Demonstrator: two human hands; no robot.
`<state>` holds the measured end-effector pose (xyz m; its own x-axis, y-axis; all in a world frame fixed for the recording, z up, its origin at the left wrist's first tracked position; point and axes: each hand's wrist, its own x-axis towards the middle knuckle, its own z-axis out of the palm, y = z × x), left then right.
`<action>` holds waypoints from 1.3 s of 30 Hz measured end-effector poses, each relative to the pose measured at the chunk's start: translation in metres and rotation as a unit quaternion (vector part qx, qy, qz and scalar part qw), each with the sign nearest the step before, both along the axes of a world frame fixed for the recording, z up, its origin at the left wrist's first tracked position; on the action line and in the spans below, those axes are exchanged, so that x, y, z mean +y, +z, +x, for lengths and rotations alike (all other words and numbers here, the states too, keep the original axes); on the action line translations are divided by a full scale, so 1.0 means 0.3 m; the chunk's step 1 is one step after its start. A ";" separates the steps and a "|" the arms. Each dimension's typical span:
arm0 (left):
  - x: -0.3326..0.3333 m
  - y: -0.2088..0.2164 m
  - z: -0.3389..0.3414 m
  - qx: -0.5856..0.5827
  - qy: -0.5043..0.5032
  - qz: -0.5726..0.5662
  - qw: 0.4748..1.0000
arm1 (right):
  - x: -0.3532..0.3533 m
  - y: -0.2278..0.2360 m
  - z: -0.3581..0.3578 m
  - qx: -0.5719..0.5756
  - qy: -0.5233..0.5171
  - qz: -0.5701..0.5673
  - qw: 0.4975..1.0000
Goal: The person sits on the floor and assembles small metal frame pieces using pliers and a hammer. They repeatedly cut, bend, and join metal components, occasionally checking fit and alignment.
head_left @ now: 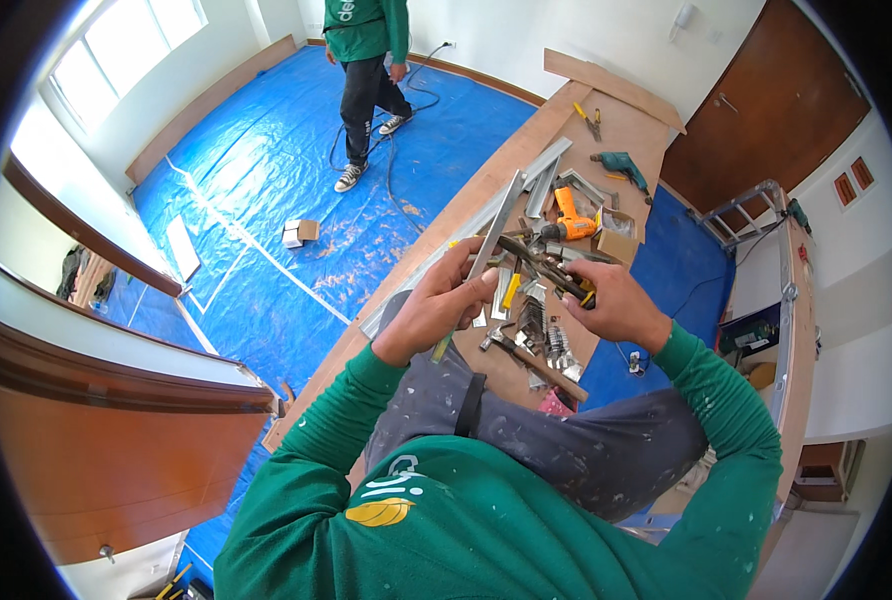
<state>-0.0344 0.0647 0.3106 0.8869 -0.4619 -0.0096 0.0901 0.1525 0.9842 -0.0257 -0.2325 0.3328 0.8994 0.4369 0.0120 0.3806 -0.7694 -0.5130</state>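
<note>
I see a long plywood bench (pixel 648 138) running away from the person, over a floor spread with blue plastic sheeting (pixel 471 110). A bright window (pixel 124 48) stands at far left and a brown door (pixel 766 100) at far right, with an aluminium ladder (pixel 749 208) near the door. One other person (pixel 366 75), in a green top and dark trousers, is on the sheeting, well apart from the bench.

The left hand (pixel 438 305) grips a narrow metal strip (pixel 506 210) between thumb and fingers; it slants upward and away to the right, above the bench. The right hand (pixel 616 303) is closed around the handles of dark snips (pixel 538 263), whose head points left toward the strip. From here I cannot tell whether the blades touch it.

I count two drills on the bench, one orange drill (pixel 569 217) and one green drill (pixel 620 168); one hammer (pixel 538 362); one pair of yellow-handled pliers (pixel 588 120) at the far end; and two cartons, one open carton (pixel 618 242) beside the orange drill and one small carton (pixel 300 233) on the sheeting.
</note>
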 end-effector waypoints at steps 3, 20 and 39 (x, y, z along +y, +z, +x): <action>0.001 -0.020 0.012 -0.002 -0.012 -0.020 1.000 | -0.008 -0.011 0.001 -0.020 0.010 0.000 1.000; -0.027 -0.068 0.013 -0.080 0.029 0.059 0.995 | -0.017 -0.018 0.001 -0.011 -0.003 -0.044 0.999; -0.032 -0.032 -0.003 -0.166 0.043 0.080 0.982 | -0.018 -0.058 0.015 -0.040 0.015 0.042 0.998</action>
